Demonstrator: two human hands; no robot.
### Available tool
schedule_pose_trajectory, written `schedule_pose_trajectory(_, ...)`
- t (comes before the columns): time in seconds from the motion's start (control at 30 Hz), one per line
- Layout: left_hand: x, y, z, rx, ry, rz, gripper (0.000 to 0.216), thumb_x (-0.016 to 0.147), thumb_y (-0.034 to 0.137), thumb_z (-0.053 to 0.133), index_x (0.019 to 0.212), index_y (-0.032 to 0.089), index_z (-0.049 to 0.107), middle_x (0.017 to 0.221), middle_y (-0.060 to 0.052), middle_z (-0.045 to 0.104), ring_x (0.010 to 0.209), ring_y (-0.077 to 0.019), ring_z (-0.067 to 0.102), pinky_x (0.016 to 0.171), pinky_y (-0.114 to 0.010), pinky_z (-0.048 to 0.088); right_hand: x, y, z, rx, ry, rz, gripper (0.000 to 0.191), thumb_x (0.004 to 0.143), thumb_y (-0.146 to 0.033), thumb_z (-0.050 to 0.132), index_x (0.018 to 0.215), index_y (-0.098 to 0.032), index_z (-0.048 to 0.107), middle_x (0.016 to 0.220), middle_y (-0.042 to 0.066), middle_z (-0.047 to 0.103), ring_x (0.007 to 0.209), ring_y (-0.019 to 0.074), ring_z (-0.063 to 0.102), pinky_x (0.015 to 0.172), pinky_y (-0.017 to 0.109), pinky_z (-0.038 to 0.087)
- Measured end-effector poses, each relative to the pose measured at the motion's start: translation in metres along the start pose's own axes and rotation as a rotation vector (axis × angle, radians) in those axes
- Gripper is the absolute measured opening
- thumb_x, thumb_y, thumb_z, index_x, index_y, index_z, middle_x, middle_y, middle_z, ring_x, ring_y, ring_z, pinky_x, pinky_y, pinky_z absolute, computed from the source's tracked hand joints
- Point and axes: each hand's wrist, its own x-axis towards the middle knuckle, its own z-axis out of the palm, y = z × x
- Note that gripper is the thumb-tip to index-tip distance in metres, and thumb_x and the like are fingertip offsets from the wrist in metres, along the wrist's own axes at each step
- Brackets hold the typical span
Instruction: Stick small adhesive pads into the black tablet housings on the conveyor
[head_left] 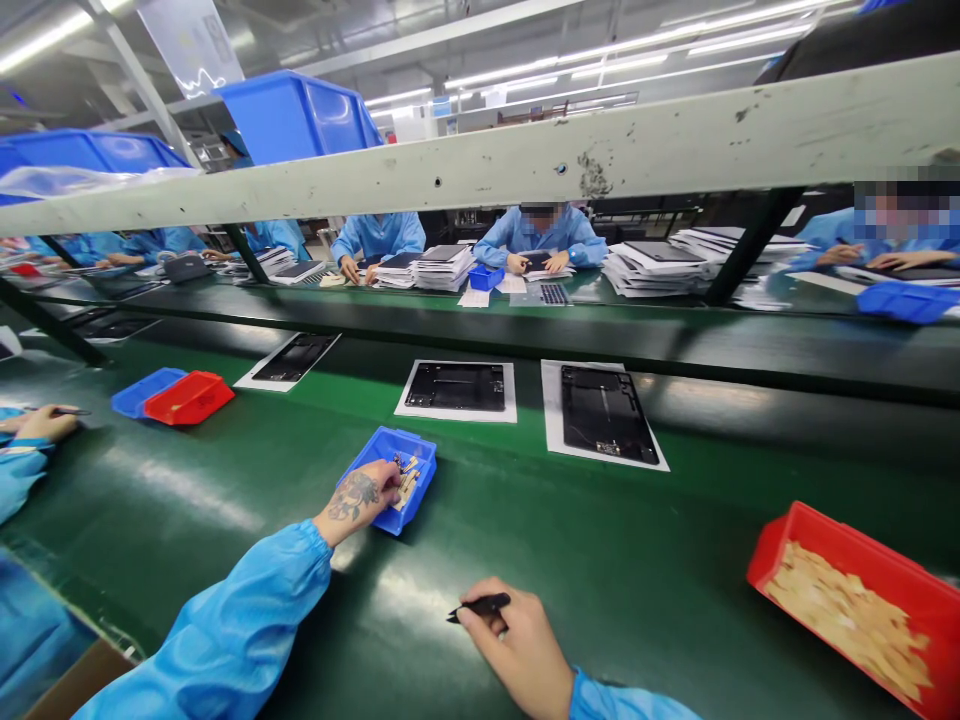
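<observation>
My left hand (364, 494) reaches into a small blue bin (430, 462), its fingers pinched together over small gold and dark parts (407, 480). Whatever lies between those fingertips is hidden. My right hand (525, 640) is closed around a black pointed tool (484, 606), held low over the green bench with its tip toward the left. Beyond the hands, a black panel (456, 387) and a second black panel (609, 410) each lie flat on white sheets.
At right stands a red bin (795, 525) of flat tan pieces (844, 610). Another black panel (296, 357), a red bin (191, 398) and a blue bin (146, 388) sit left. A co-worker's hand (46, 425) is far left. A pale beam (510, 155) crosses above the bench.
</observation>
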Motion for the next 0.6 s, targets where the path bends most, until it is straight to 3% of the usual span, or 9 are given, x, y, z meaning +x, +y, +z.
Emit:
schedule_pose_trajectory(0.23, 0.006, 0.003, 0.011, -0.011, -0.007, 0.059, 0.007, 0.071, 0.012, 0.053, 0.071, 0.019, 0.054, 0.082, -0.001, 0.056, 0.078, -0.0172, 0.052, 0.068, -0.026, 0.036, 0.0, 0.004, 0.001, 0.01, -0.012, 0.004, 0.015, 0.087, -0.03, 0.055, 0.085, -0.019, 0.065, 0.067, 0.0, 0.062, 0.056, 0.013, 0.056, 0.055, 0.021, 0.041)
schedule_pose_trajectory(0.6, 0.005, -0.012, -0.007, -0.085, 0.064, 0.043, 0.02, 0.085, 0.033, 0.044, 0.07, 0.019, 0.046, 0.072, 0.001, 0.055, 0.069, -0.0158, 0.051, 0.064, -0.026, 0.036, 0.001, 0.003, 0.001, 0.04, -0.012, 0.016, 0.015, 0.086, -0.029, 0.056, 0.085, -0.018, 0.066, 0.067, 0.0, 0.062, 0.056, 0.0131, 0.055, 0.054, 0.021, 0.04)
